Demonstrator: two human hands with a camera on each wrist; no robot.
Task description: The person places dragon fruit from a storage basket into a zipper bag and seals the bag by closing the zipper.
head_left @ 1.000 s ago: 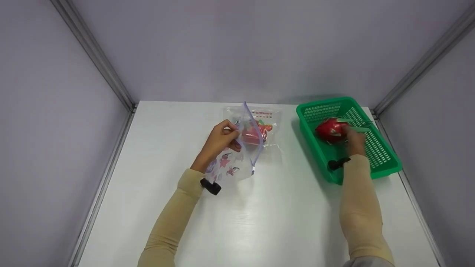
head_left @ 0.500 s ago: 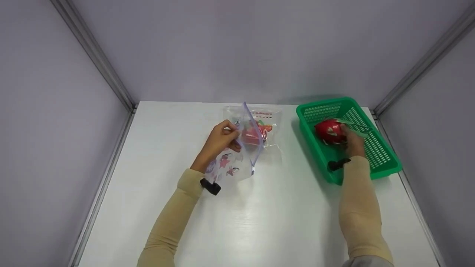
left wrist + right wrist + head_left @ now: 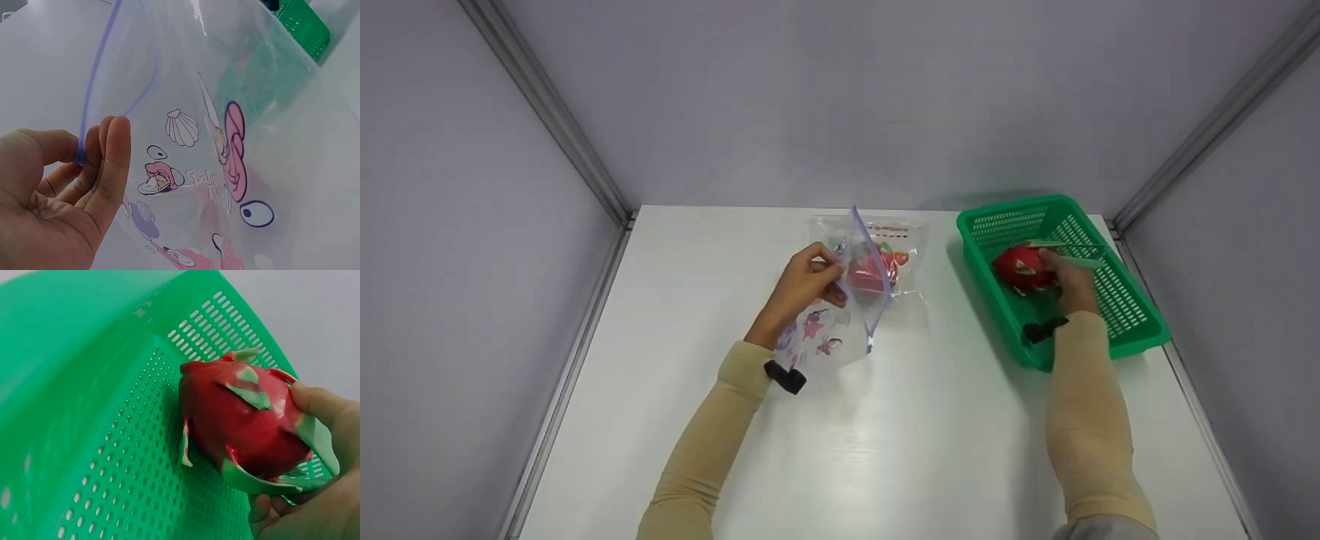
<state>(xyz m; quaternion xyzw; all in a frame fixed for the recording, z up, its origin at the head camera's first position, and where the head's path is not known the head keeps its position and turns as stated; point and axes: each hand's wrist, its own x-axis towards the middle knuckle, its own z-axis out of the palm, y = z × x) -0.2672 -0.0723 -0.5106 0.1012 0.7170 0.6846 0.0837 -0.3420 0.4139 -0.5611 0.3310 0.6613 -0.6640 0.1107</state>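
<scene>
My left hand (image 3: pixel 808 279) pinches the lilac zip edge of a clear zip-lock bag (image 3: pixel 180 163) printed with shells and pink cartoon figures. The bag's mouth gapes, with its far edge (image 3: pixel 877 259) bowed away from my fingers. On the right, my right hand (image 3: pixel 1071 283) grips a red dragon fruit (image 3: pixel 242 419) with green scales, inside the green basket (image 3: pixel 997 315). In the right wrist view, the thumb lies on its upper side and the fingers curl under its leafy end. The fruit sits close over the basket's perforated floor.
Behind the held bag, a second clear bag (image 3: pixel 913 281) with red lettering and a red item in it lies on the white table (image 3: pixel 840 450). Grey panels enclose the table at the back (image 3: pixel 840 112) and both sides.
The dragon fruit has shifted slightly left within the basket, along with my right hand. My left hand and the bag stay in place.
</scene>
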